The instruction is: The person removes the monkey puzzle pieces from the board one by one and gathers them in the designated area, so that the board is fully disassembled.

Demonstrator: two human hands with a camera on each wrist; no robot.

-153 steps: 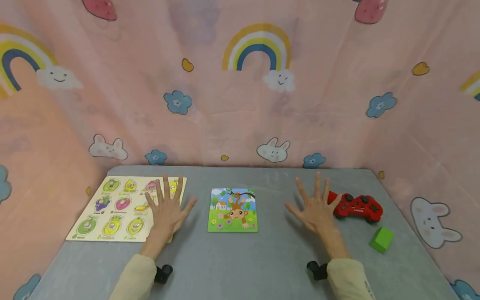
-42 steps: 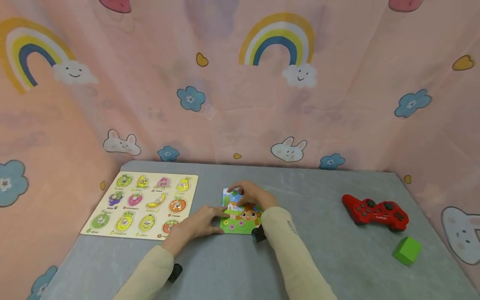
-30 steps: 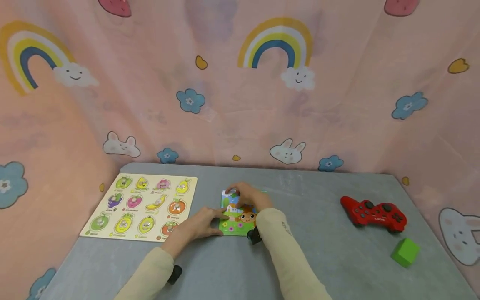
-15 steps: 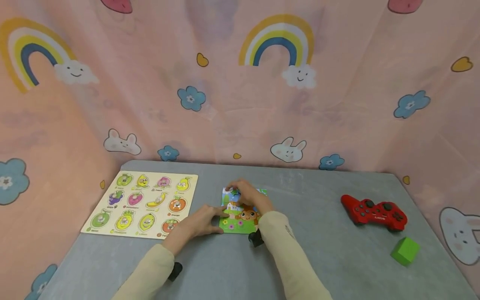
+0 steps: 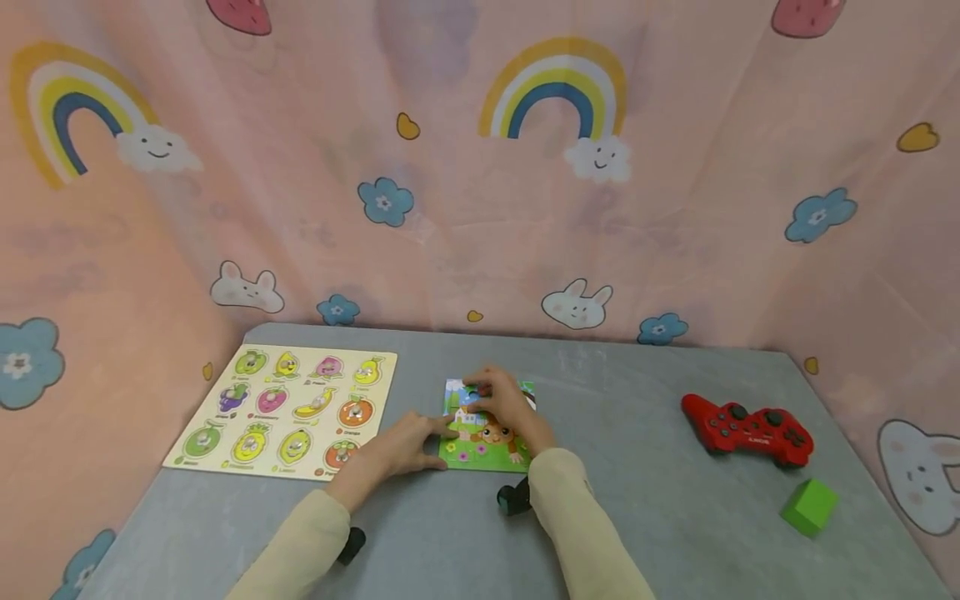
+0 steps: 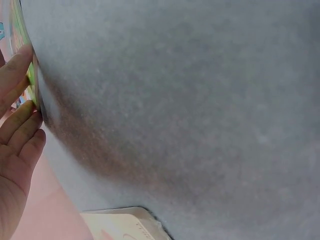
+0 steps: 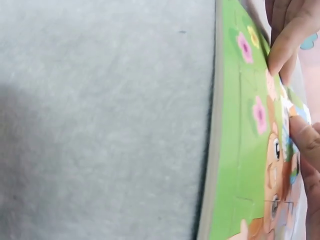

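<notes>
A square jigsaw puzzle with a monkey picture (image 5: 468, 457) lies on the grey table. My left hand (image 5: 401, 446) lies along its left edge, fingertips on the picture and thumb at the lower left corner. In the left wrist view, the fingers (image 6: 22, 127) are nearly straight against the board's edge. Over the upper half bends my right hand (image 5: 510, 408), thumb and forefinger pinching a small puzzle piece (image 7: 294, 170), which shows tilted up from the board in the right wrist view. The hand hides the monkey's upper part.
To the left lies a cream fruit peg board (image 5: 281, 421) with several fruit pieces. A red game controller (image 5: 750, 429) and a green block (image 5: 810, 507) stand to the right. A pink patterned curtain (image 5: 450, 250) hangs behind the table.
Both hands, first spread flat above the table, have come to the monkey puzzle. Over the last half second the right hand draws slightly right and nearer; the left stays put.
</notes>
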